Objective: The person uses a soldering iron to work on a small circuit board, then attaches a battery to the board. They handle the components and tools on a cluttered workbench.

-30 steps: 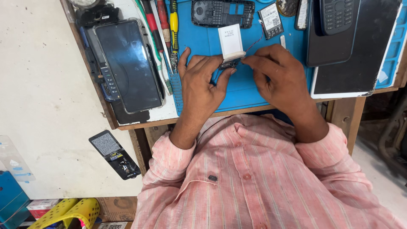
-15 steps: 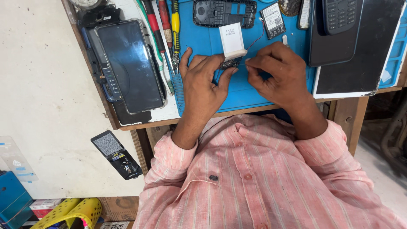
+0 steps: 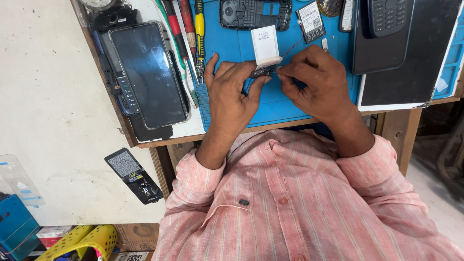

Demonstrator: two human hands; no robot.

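Both hands (image 3: 278, 89) pinching small part (image 3: 261, 72) over blue mat (image 3: 278, 104).

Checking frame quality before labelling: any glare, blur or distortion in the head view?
Head view: even, soft light, faint shadows under both hands. Left hand and right hand sharp, no motion blur. Slight sheen on the dark phone screen. Table edge tilts from the camera's angle.

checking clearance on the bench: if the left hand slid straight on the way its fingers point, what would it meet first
Probably the white battery pack just beyond the left hand, whose fingers point up the blue mat; depth is unclear.
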